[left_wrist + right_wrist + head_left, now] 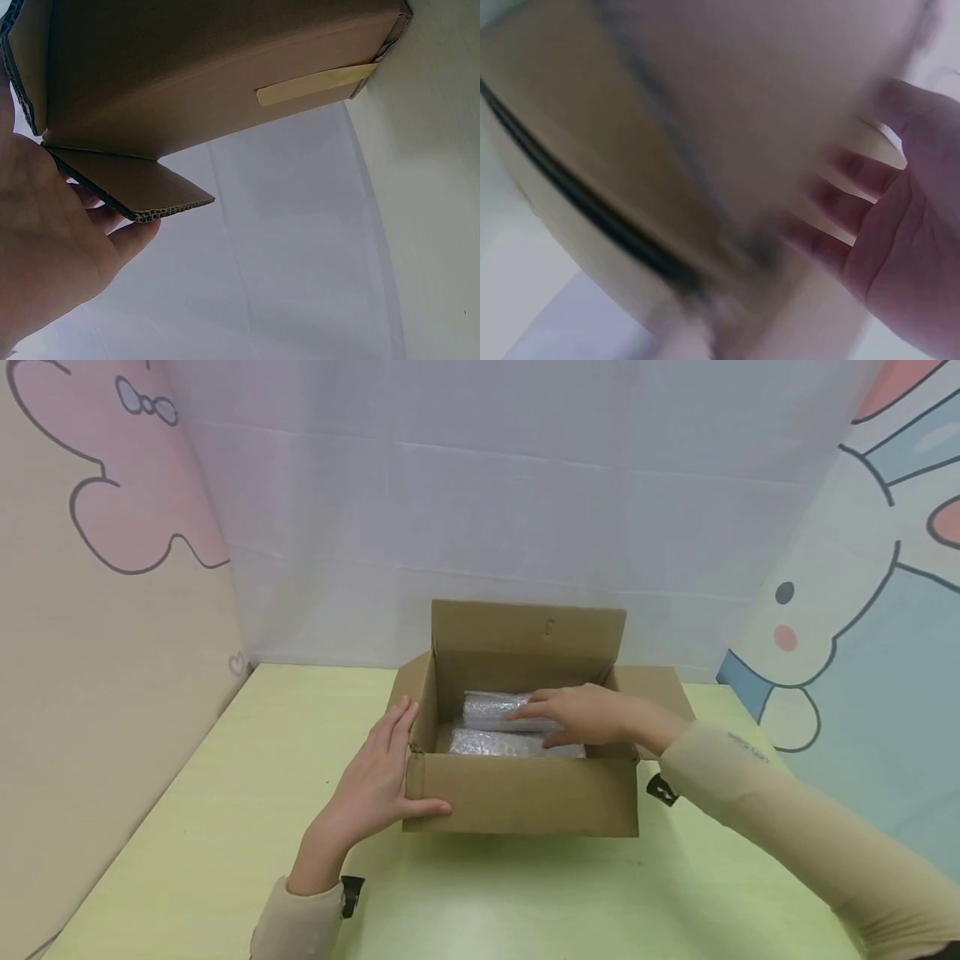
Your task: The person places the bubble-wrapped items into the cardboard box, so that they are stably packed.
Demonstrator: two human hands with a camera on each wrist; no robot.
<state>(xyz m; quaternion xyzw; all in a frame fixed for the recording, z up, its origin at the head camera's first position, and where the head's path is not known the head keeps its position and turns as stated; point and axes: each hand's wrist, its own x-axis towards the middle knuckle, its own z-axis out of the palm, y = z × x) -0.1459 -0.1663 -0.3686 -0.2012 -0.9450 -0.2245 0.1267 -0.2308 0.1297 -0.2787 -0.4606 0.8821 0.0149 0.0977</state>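
A brown cardboard box point(525, 797) stands with its flaps spread. Inside lie two bubble-wrapped packages, a rear one point(491, 710) and a front one point(487, 743); what they wrap cannot be made out. My left hand point(375, 781) holds the box's front left corner, thumb across the front flap and fingers along the left flap point(135, 180). Over the box opening, my right hand point(581, 712) hovers above the packages with relaxed, spread fingers. It covers their right part, and contact with them is unclear. The right wrist view is blurred, showing the right hand point(900, 225) beside cardboard.
The box rests on a pale yellow-green table point(225, 827). A white cloth backdrop point(480, 510) hangs behind it. Cartoon-printed panels point(97, 635) flank the table. A strip of yellowish tape point(315, 84) runs along the box's side.
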